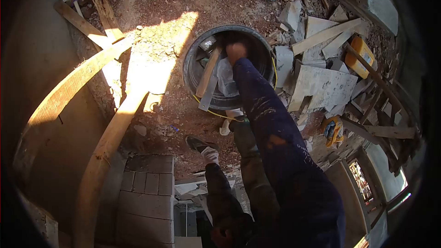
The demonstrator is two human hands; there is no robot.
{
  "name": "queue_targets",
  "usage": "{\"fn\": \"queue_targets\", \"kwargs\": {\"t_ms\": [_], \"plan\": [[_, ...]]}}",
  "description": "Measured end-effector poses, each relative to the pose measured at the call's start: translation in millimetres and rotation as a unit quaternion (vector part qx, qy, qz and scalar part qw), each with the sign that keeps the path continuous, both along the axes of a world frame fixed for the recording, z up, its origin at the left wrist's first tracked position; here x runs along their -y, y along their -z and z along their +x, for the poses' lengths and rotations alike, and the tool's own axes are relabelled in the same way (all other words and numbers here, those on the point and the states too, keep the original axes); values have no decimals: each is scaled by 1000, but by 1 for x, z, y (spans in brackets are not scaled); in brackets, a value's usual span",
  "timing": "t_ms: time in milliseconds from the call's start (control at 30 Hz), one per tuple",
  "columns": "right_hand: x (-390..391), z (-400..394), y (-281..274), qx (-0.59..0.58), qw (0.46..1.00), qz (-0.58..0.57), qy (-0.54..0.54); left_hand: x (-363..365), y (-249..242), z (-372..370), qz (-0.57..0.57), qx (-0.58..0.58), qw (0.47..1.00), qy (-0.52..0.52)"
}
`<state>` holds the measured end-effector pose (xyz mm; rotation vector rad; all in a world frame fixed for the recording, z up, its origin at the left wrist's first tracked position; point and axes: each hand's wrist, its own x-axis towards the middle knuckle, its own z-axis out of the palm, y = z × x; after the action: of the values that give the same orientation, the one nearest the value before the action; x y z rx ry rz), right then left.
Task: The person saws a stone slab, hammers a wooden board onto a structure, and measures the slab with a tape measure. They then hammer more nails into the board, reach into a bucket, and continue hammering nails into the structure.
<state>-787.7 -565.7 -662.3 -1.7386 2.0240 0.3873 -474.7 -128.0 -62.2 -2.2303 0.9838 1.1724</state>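
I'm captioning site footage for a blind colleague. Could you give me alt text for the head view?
Seen from above, a hand on a dark-sleeved arm reaches into a round black tub holding a plank and a plastic bag. Broken slabs, boards and a yellow can litter the dirt at right.

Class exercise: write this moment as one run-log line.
right hand: reaching into bucket | touching: cannot tell | left hand: not seen | in bucket: plank, plastic bag | beside: rubble
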Motion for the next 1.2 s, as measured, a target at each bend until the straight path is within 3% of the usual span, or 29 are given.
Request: {"fn": "queue_targets", "kwargs": {"t_ms": [100,167,233,300,333,400,467,533,567,633,767,833,867,933,1000,1033,1100,1200], "plan": [[7,12,4,-54,996,58,34,-2,5,0,24,-33,999,36],[9,11,6,-68,994,82,29,6,6,-11,-91,15,994,54],[3,12,20,-81,991,106,20,-11,6,-10,-99,32,992,73],[-6,14,40,-90,950,75,290,4,6,-17,-110,50,989,90],[-8,9,43,-87,951,70,288,26,6,-22,-68,26,996,47],[-21,-2,32,4,880,88,467,44,2,-18,-27,0,1000,3],[-20,0,-24,12,913,38,406,39,3,-12,64,-17,996,-67],[-10,-3,-69,164,818,-74,546,14,11,-9,54,-5,998,-35],[-7,-4,-99,168,820,-78,541,1,9,-9,46,9,999,-1],[-6,2,-175,469,660,-113,576,29,13,-16,-8,-7,1000,-3],[-4,17,-346,571,720,43,392,145,26,-54,-177,-72,979,-67],[-5,36,-430,561,804,126,153,201,22,-67,-353,-107,928,-55],[-3,54,-475,560,816,138,36,228,9,-63,-437,-94,893,-49],[-7,101,-549,573,794,177,-101,288,-70,-36,-365,-114,924,-8],[-13,157,-612,564,767,153,-266,282,-108,-12,-500,-73,863,-14],[-11,195,-640,562,734,168,-342,266,-110,1,-527,-14,847,-65],[-31,251,-694,523,736,139,-408,231,-94,28,-589,-9,806,-62],[-75,351,-760,525,702,144,-458,183,-150,109,-573,-25,805,-154]]}}
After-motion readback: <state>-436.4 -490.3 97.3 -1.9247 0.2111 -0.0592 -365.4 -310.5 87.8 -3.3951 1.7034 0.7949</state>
